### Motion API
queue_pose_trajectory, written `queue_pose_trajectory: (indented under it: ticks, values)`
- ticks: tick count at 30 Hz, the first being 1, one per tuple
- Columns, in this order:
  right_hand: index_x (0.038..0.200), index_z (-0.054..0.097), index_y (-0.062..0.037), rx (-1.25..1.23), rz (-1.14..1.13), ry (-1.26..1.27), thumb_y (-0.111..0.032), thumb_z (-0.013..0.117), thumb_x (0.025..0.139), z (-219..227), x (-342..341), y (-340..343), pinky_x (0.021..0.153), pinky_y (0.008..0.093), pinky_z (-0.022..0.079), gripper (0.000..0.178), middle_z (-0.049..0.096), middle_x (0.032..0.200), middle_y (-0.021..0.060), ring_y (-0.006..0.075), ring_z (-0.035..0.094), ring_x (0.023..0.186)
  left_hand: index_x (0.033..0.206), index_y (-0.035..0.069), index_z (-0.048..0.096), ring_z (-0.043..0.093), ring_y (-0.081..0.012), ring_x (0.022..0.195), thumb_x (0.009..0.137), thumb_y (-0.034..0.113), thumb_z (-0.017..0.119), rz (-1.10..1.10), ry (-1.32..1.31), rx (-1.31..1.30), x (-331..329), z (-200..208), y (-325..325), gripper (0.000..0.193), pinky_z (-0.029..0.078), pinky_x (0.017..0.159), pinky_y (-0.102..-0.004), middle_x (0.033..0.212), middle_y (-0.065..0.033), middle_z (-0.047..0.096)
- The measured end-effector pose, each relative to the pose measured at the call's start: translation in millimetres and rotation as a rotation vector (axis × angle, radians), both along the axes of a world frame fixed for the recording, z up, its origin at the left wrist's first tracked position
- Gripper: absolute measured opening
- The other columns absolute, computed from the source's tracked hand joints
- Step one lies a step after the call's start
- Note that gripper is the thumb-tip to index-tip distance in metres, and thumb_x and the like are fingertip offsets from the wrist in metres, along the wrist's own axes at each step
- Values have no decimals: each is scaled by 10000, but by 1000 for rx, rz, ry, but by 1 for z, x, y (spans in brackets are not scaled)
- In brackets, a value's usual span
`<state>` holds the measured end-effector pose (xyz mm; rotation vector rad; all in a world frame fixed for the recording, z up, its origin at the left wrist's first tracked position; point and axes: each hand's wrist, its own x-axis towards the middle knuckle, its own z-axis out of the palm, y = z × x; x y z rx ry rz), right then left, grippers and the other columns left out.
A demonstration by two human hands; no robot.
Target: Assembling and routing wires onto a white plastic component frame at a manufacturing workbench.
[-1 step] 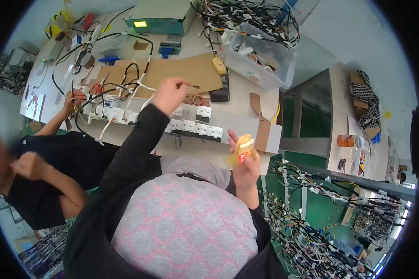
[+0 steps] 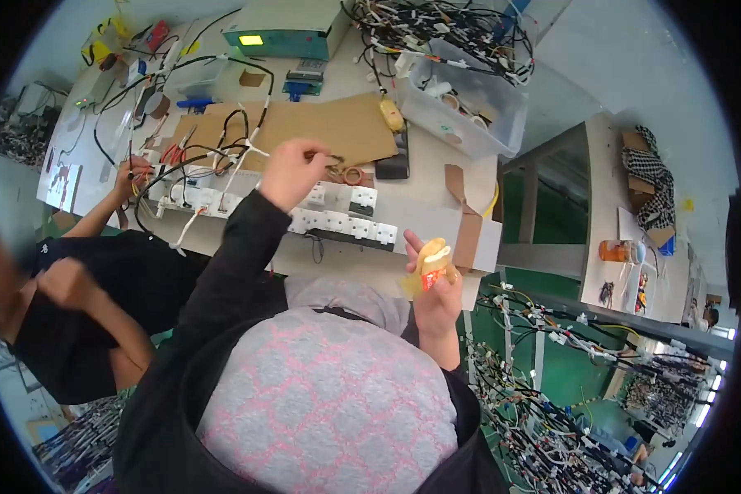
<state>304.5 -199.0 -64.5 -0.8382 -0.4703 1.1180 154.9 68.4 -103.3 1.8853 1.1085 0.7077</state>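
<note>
The small dark piece (image 2: 337, 159), too small to identify, was near the centre of the frame, where our left hand (image 2: 295, 174) pinched it by the fingertips over a brown cardboard sheet (image 2: 329, 119). Below stood a row of white socket modules (image 2: 337, 226). Right of centre, our right hand (image 2: 439, 305) grasped a yellow rounded item (image 2: 430, 257) with a red patch, beside a bent cardboard piece (image 2: 468, 235). We had a clear plastic bin (image 2: 504, 123) at upper right.

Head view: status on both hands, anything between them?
Left hand pinching small dark piece, by cardboard sheet. Right hand closed on yellow bun-like item, red-marked wrapper. White socket row between.
</note>
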Motion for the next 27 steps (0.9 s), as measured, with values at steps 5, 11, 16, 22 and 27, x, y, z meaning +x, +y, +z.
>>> queue_pose_trajectory:
  ticks: [5,11,16,22,27]
  values:
    - [1235,548,76,-32,103,-28,-353,663,820,3,-3,13,1188,463,204,609,586,1233,300,375,440,1341,960,-4,723,682,-224,767,830,128,692,51,293,133,-65,58,-33,188,520,693,-317,867,-147,711]
    - [1268,535,108,-12,268,-66,-346,669,815,2,-2,33,994,381,444,655,488,1343,362,320,548,1204,940,64,736,679,-266,773,835,218,714,71,441,241,-75,42,-50,187,526,693,-350,884,-105,712]
    - [1266,539,107,-16,286,-18,-329,684,810,1,0,41,924,354,487,647,492,1333,368,299,580,1149,915,85,740,674,-265,763,835,242,707,64,494,258,-69,25,-59,179,524,684,-361,871,-89,713]
    - [1275,531,108,-49,279,5,-333,688,810,2,8,40,917,346,491,660,510,1321,355,250,630,1010,890,92,742,665,-279,745,822,251,709,147,467,211,-62,16,-59,176,516,662,-375,820,-105,700]
    - [1277,528,106,-74,236,25,-332,687,812,-1,15,37,922,347,489,657,518,1317,348,244,632,996,876,89,737,661,-287,727,809,255,713,175,538,241,-59,17,-62,180,511,646,-385,805,-114,690]
